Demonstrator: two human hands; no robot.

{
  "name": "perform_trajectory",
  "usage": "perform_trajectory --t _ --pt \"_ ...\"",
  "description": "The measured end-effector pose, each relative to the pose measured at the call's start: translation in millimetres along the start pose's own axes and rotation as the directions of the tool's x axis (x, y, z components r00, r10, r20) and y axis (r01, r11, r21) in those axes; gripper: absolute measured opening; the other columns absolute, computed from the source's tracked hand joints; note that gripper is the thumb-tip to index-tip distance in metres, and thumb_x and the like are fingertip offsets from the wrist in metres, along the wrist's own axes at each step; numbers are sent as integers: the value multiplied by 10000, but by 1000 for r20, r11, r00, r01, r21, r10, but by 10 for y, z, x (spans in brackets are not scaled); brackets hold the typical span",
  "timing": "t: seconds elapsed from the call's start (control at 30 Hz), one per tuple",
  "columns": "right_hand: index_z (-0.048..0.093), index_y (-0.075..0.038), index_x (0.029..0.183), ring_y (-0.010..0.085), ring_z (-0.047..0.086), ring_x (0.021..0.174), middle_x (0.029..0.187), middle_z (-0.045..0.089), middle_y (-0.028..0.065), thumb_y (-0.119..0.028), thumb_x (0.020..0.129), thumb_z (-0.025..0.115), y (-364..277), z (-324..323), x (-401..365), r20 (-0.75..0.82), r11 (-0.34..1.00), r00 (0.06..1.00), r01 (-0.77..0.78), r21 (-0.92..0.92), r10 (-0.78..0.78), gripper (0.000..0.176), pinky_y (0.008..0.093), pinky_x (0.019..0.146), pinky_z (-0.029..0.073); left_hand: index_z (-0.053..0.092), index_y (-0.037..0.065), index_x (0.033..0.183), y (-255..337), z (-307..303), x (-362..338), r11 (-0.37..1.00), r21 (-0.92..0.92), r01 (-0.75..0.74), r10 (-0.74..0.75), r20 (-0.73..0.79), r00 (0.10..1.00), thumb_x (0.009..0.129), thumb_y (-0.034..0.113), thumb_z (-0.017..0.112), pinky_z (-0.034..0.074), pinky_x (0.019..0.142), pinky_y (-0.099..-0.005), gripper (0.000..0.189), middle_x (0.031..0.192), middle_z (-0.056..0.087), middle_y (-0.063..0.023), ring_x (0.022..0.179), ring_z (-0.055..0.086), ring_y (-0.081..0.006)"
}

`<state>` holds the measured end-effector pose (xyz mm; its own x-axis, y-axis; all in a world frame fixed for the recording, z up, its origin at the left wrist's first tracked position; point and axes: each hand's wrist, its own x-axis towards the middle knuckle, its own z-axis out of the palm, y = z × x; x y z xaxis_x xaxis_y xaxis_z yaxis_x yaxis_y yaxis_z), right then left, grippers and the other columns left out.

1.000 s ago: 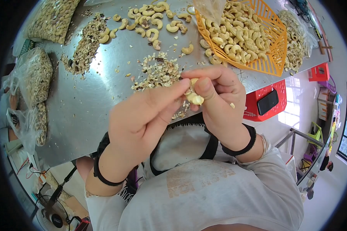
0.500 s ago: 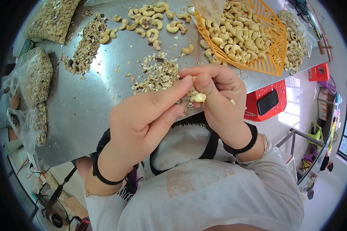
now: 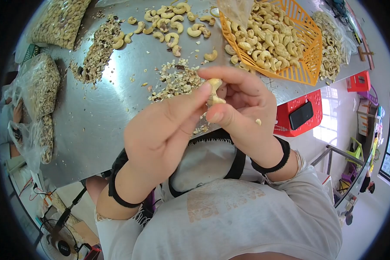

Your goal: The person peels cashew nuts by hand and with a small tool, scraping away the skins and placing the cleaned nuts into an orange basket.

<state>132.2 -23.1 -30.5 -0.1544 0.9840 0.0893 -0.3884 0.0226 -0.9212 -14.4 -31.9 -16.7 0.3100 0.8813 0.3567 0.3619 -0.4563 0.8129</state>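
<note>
Right thumb and nut have both shifted over the last half second: the thumb has dropped lower and the cashew nut (image 3: 215,92) has turned more upright between the two hands. It sits above the near edge of the desk (image 3: 86,130). The left hand (image 3: 158,130) has its grip clamped on the nut, the thumb tip against its side. The right hand (image 3: 251,102) curls round from the other side, forefinger above and thumb just below; whether its grip also presses on the nut I cannot tell, since some fingers are hidden. A small crumb (image 3: 258,121) clings to the base of the right thumb. Just beyond the hands lies a heap of broken bits (image 3: 173,82), with loose nuts (image 3: 173,26) farther off. To the right, an orange basket (image 3: 310,71) holds many more nuts, and a phone (image 3: 301,115) rests on a red stool (image 3: 284,123).
</note>
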Motion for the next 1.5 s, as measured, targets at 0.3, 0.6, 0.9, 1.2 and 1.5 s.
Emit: perform_trajectory --t 0.3,0.6,0.9,1.2,1.5 --pt "528 11 982 39 410 597 704 464 -23 -62 613 716 22 -70 1 27 998 999 35 -58 -33 420 163 553 351 489 13 1108 37 -56 31 954 -245 172 -157 77 985 731 -52 531 439 619 -211 385 814 597 -99 692 571 -134" --pt "525 12 978 43 406 608 734 467 -17 -60 596 727 41 -82 -19 31 998 999 21 -66 -19 437 158 548 344 451 8 1145 -11 -62 3 945 -248 215 -174 179 968 722 -3 556 421 601 -208 435 795 592 -83 652 538 -116" --pt "524 8 964 42 406 598 750 497 -4 -59 593 729 28 -27 -40 17 988 995 95 -123 -94 429 157 541 341 539 59 1069 -70 38 9 971 170 -167 169 4 986 635 -30 585 417 498 -240 445 785 601 -84 563 531 -175" --pt "513 16 958 45 429 603 747 511 1 -39 603 717 46 30 -48 -53 997 996 64 -36 -66 413 158 541 358 546 28 1046 1 58 7 984 129 -121 127 -42 991 659 -58 559 438 568 -230 397 833 598 -100 633 558 -177" --pt "502 12 994 63 456 675 792 514 14 -34 617 706 8 10 -31 -19 996 1000 -22 87 23 431 187 618 388 529 15 1059 -27 -11 30 999 -33 -10 10 3 1000 712 -32 558 447 616 -231 351 862 601 -121 707 588 -181"
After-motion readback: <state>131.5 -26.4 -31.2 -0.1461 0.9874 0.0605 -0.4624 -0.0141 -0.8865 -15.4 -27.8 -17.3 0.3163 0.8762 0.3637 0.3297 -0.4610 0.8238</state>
